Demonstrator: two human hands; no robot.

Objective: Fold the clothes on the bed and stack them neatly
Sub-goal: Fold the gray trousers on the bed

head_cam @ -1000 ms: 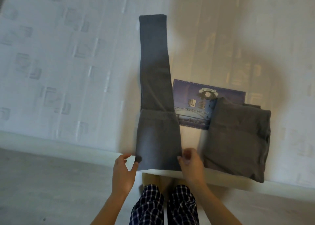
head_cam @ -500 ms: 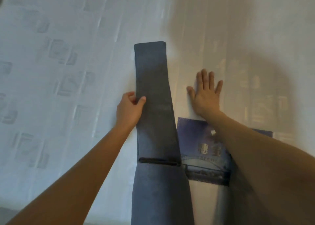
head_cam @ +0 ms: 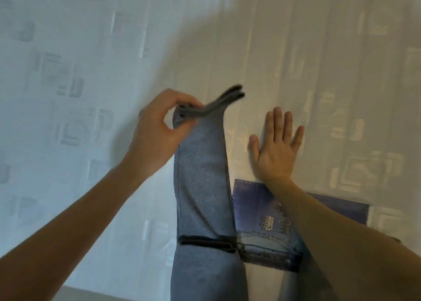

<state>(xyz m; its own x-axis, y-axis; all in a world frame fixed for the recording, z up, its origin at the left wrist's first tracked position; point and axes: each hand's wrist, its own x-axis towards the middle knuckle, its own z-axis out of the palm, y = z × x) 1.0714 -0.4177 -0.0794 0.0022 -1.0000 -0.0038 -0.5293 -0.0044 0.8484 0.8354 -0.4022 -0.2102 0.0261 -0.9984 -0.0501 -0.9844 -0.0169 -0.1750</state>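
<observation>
A long grey garment [head_cam: 204, 186], folded into a narrow strip, lies down the middle of the white patterned bed [head_cam: 91, 73]. Its near end is doubled over, with a dark hem edge across it low in the view. My left hand [head_cam: 159, 132] pinches the strip's far end and holds it lifted off the bed, the layers fanning to the right. My right hand [head_cam: 276, 145] lies flat on the bed just right of the strip, fingers spread, holding nothing. My right forearm hides the folded grey pile seen earlier.
A blue printed bag [head_cam: 257, 221] with gold characters lies flat on the bed right of the strip, partly under my right forearm. The bed's near edge and a bit of grey floor [head_cam: 75, 295] show at the bottom left.
My left hand has slid up the strip from its left edge to the far end and lifted that end off the bed. My right hand stays flat on the bed.
</observation>
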